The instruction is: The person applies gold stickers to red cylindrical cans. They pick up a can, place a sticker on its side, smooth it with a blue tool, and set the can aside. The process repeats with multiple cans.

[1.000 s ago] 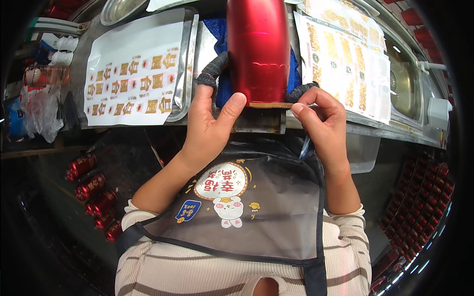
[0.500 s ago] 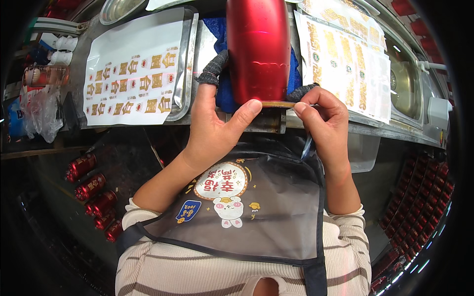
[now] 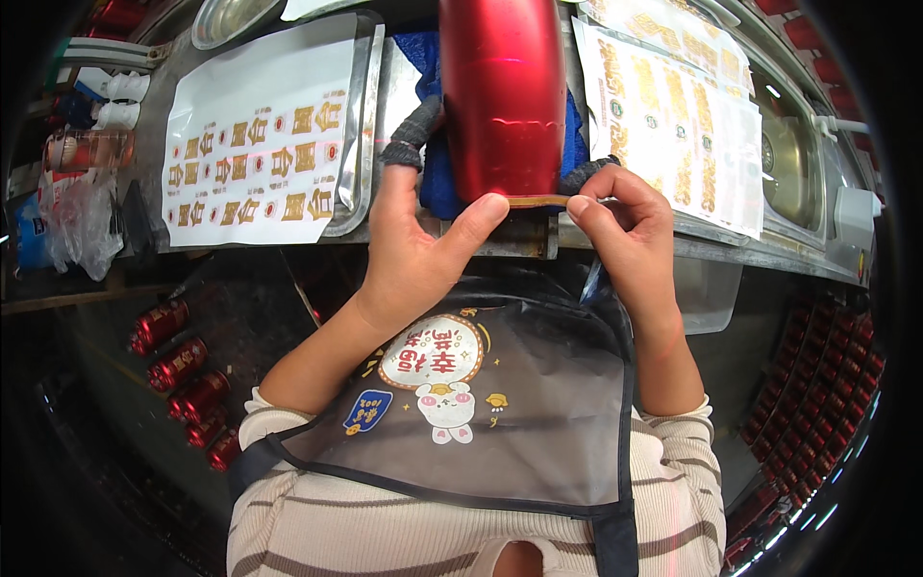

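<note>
A glossy red metal bottle-shaped vessel [image 3: 502, 106] lies on a blue cloth [image 3: 413, 58], its base end toward me. My left hand [image 3: 418, 226] grips its left side, dark covers on the fingers, thumb pressed at the base edge. Along that edge runs a narrow gold strip [image 3: 536, 202]; whether it is loose or part of the rim I cannot tell. At its right end my right hand [image 3: 630, 231] is closed, thumb and forefinger pinched, another dark-covered finger against the vessel. Below the right palm shows a thin, shiny bluish thing [image 3: 593, 279], its kind unclear.
A sheet of gold decals [image 3: 255, 144] lies on a metal tray at left, and more decal sheets [image 3: 673, 135] at right beside a metal basin [image 3: 793, 163]. Red cans [image 3: 178, 361] stand low at left, and rows of red vessels [image 3: 812, 394] at lower right.
My right thumb and forefinger have shifted slightly left along the gold strip. The bluish thing under the right hand has tilted a little. The left hand stays nearly still.
</note>
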### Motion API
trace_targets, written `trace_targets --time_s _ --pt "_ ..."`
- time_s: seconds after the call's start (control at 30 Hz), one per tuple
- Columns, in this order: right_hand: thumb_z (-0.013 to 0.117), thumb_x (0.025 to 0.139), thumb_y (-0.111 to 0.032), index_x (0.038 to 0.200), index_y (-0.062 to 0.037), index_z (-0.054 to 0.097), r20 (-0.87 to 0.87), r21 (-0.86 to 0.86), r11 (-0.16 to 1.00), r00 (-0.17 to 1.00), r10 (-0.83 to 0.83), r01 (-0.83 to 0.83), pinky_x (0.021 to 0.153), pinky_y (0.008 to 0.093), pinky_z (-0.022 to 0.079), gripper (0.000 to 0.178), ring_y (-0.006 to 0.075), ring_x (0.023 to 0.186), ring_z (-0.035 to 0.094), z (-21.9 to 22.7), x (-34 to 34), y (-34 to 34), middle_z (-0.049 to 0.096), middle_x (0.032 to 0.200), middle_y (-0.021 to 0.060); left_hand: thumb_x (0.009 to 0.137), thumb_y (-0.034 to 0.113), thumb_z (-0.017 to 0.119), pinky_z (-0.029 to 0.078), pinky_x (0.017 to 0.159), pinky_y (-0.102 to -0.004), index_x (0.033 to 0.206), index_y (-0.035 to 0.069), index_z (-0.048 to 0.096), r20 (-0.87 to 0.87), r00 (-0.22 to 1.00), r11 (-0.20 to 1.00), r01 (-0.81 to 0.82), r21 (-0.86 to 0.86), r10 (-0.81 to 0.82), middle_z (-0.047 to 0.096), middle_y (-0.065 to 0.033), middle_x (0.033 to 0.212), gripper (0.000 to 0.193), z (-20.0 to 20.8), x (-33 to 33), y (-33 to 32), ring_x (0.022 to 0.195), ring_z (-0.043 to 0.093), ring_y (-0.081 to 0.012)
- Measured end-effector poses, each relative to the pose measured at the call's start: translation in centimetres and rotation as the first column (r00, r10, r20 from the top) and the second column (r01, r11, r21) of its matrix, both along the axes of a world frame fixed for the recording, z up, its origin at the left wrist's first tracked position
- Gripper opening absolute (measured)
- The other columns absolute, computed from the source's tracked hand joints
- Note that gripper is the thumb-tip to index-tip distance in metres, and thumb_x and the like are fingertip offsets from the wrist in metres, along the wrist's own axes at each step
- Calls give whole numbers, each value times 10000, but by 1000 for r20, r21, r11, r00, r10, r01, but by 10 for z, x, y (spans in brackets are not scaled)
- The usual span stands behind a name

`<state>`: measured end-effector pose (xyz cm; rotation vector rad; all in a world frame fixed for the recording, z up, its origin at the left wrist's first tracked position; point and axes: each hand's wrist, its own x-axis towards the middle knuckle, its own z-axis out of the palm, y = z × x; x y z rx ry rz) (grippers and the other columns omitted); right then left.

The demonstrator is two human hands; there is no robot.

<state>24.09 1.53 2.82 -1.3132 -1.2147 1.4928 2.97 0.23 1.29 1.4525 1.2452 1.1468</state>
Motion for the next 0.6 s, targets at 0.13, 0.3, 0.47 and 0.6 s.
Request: trace_targets --time_s 0.13,0.3,0.47,0.6 --pt "719 862 -101 773 -19 601 -22 -27 999 1000 -22 21 576 203 366 169 24 672 472 -2 -2 1 552 761 -27 875 200 725 211 1179 -472 1400 -37 465 -347 937 961 57 271 43 294 -272 1548 633 2 -17 -11 1449 299 -370" --pt "768 836 -159 747 -39 597 336 257 965 941 -43 -48 540 185 294 227 6 614 398 -10 -13 2 475 753 -50 813 372 757 131 1101 -692 959 83 783 -703 701 893 232 386 122 252 -384 1532 325 4 -18 -16 1410 276 -553" --pt "812 814 -212 733 -41 604 383 252 966 922 -50 -52 549 198 316 281 17 620 414 -10 -15 2 491 755 -37 801 292 772 143 1097 -689 1132 142 738 -771 621 876 284 391 143 260 -371 1532 365 2 -32 -17 1410 304 -525" --pt "816 780 -253 724 -32 622 355 253 967 933 -57 -37 531 246 318 299 80 594 399 -14 -12 5 519 715 2 775 240 789 151 1086 -698 1212 158 711 -807 575 869 322 376 137 262 -365 1532 451 0 -36 -19 1408 314 -519"
